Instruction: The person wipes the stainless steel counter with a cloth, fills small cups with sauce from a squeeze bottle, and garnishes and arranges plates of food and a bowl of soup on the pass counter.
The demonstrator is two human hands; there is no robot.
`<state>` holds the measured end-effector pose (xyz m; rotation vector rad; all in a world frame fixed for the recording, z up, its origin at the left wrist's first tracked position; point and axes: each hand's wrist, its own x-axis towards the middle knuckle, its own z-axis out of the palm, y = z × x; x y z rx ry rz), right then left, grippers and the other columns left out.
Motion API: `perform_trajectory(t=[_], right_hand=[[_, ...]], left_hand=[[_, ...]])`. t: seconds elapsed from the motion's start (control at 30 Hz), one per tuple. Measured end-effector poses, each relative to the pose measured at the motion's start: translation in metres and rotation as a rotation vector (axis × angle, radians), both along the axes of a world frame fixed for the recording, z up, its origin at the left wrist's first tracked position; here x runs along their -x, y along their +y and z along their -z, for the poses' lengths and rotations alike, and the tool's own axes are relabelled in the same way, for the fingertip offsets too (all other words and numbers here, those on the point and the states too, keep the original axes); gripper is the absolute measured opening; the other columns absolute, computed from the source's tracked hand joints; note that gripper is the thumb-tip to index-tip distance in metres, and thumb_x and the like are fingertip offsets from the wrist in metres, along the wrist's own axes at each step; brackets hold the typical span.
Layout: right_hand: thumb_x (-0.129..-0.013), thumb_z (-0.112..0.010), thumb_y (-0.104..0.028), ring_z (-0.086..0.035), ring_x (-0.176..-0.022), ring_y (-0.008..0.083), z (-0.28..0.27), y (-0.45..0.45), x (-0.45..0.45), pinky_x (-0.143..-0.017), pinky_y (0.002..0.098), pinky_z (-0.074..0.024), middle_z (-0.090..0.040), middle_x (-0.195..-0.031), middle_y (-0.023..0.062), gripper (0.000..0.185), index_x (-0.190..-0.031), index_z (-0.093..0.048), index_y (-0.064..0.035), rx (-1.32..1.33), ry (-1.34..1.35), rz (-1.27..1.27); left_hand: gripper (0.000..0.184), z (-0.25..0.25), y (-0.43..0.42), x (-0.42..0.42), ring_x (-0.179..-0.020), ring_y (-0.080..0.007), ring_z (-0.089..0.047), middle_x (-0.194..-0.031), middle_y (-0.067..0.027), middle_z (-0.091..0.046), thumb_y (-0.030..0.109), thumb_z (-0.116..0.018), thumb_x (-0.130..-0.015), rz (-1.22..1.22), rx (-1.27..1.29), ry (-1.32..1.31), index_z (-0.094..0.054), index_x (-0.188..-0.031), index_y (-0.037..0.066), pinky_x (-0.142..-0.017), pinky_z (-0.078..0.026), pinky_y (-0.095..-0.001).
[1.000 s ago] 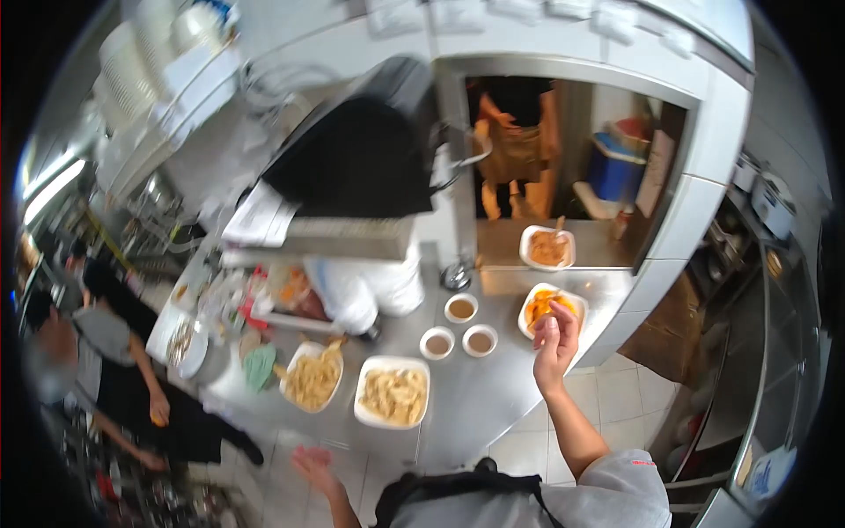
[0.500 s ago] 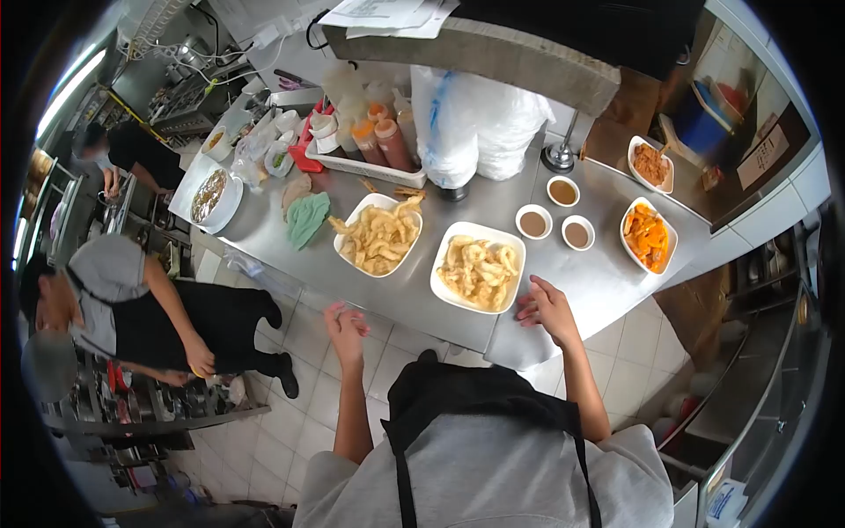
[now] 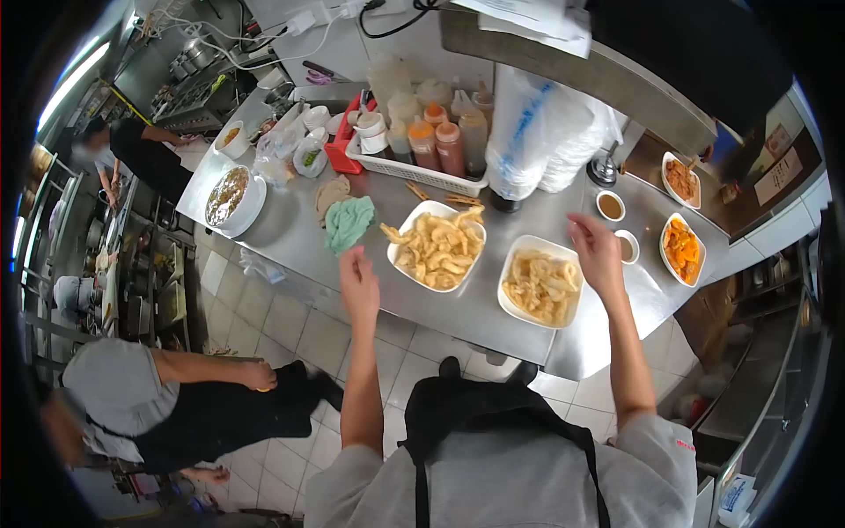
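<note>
Head view: right hand [image 3: 598,253] partly hides sauce cup [image 3: 629,247]; contact unclear.

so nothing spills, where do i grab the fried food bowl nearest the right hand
Grip the bowl probably by opposite sides of its rim, from the near side: it sits upright by the counter's near edge, and bare rim shows around the food.

The right hand [image 3: 598,253] has moved nearer the sauce cups [image 3: 610,206], the left hand [image 3: 359,289] nearer the green cloth [image 3: 349,223].
</note>
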<state>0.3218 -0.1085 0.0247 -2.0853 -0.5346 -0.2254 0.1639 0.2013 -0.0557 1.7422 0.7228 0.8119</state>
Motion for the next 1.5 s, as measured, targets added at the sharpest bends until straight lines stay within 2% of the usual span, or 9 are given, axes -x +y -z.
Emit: perform_trajectory(t=[0.07, 0.2, 0.53, 0.73, 0.8, 0.9, 1.0, 1.13, 1.5], right_hand=[[-0.079, -0.055, -0.007, -0.059, -0.061, 0.0264, -0.009, 0.051, -0.017, -0.057, 0.0324, -0.0453, -0.061, -0.078, 0.0174, 0.012, -0.086, -0.062, 0.0013, 0.047, -0.037, -0.207], [-0.075, -0.054, -0.007, -0.058, -0.070, 0.0374, 0.000, 0.164, -0.050, -0.062, 0.0398, -0.0468, -0.060, -0.079, 0.0204, 0.012, -0.076, -0.061, 0.0027, 0.324, -0.135, -0.572], [-0.077, -0.047, -0.009, -0.062, -0.080, 0.0310, 0.096, 0.330, -0.077, -0.066, 0.0407, -0.0511, -0.061, -0.080, 0.0179, 0.016, -0.079, -0.061, -0.0020, 1.045, -0.376, -0.562], [-0.071, -0.050, -0.007, -0.059, -0.072, 0.0316, 0.052, 0.322, -0.044, -0.061, 0.0420, -0.0472, -0.057, -0.074, 0.0194, 0.009, -0.075, -0.055, -0.0008, 0.737, -0.397, -0.555], [-0.070, -0.053, -0.004, -0.058, -0.072, 0.0306, -0.012, 0.261, -0.009, -0.061, 0.0390, -0.0479, -0.056, -0.078, 0.0180, 0.016, -0.085, -0.056, 0.0000, 0.372, -0.516, -0.620], [-0.068, -0.059, 0.001, -0.059, -0.078, 0.0165, -0.069, 0.130, 0.015, -0.065, 0.0286, -0.0486, -0.060, -0.093, 0.0118, 0.034, -0.102, -0.057, 0.0013, 0.143, -0.128, -0.200], [-0.076, -0.058, -0.005, -0.059, -0.067, 0.0102, -0.040, 0.002, 0.016, -0.061, 0.0236, -0.0461, -0.063, -0.075, 0.0081, 0.018, -0.091, -0.059, 0.0042, 0.120, -0.179, 0.429], [-0.079, -0.059, -0.008, -0.055, -0.064, 0.0089, 0.062, -0.063, 0.024, -0.059, 0.0220, -0.0447, -0.063, -0.074, 0.0062, 0.017, -0.088, -0.060, 0.0056, -0.152, -0.119, 0.635], [-0.073, -0.063, -0.010, -0.062, -0.068, 0.0154, 0.080, -0.047, 0.006, -0.061, 0.0271, -0.0496, -0.064, -0.077, 0.0123, 0.020, -0.088, -0.060, 0.0035, -0.309, -0.008, 0.439]], left_hand=[[0.016, 0.011, 0.047, -0.032, -0.056, -0.0102, -0.051, -0.074, -0.0066, -0.053, 0.011, -0.043, -0.086, -0.039, -0.221, -0.014, -0.052, -0.098, 0.004, -0.048, -0.040, -0.0249], [0.017, -0.017, 0.073, -0.045, -0.050, -0.0111, -0.050, -0.070, -0.0069, -0.053, 0.013, -0.045, -0.086, 0.064, -0.049, 0.144, -0.054, -0.098, 0.004, -0.045, -0.039, -0.0264], [0.018, 0.031, 0.051, 0.064, -0.046, -0.0030, -0.038, -0.065, 0.0002, -0.048, 0.013, -0.043, -0.089, -0.151, 0.331, -0.081, -0.054, -0.100, 0.003, -0.041, -0.032, -0.0181], [0.018, 0.033, 0.005, 0.099, -0.048, -0.0022, -0.036, -0.061, 0.0022, -0.043, 0.011, -0.042, -0.089, -0.005, 0.444, -0.069, -0.053, -0.100, 0.002, -0.041, -0.030, -0.0177], [0.019, 0.037, -0.017, 0.106, -0.049, -0.0029, -0.038, -0.062, 0.0019, -0.044, 0.011, -0.042, -0.089, 0.274, 0.496, 0.059, -0.052, -0.102, 0.002, -0.043, -0.032, -0.0175], [0.024, 0.026, -0.068, 0.082, -0.053, -0.0068, -0.047, -0.068, -0.0021, -0.051, 0.014, -0.042, -0.090, 0.811, 0.502, 0.148, -0.048, -0.109, 0.001, -0.048, -0.038, -0.0195], [0.034, 0.036, -0.113, 0.034, -0.057, -0.0111, -0.054, -0.078, -0.0075, -0.054, 0.017, -0.043, -0.090, 1.040, 0.497, 0.187, -0.037, -0.121, 0.003, -0.051, -0.043, -0.0215], [0.049, 0.054, -0.138, -0.018, -0.058, -0.0153, -0.057, -0.089, -0.0139, -0.054, 0.019, -0.042, -0.090, 1.047, 0.714, 0.197, -0.018, -0.131, 0.008, -0.050, -0.046, -0.0229], [0.026, 0.049, -0.152, -0.041, -0.065, -0.0214, -0.059, -0.092, -0.0160, -0.055, 0.005, -0.027, -0.086, 1.032, 0.680, 0.207, -0.032, -0.111, 0.002, -0.054, -0.048, -0.0275]])
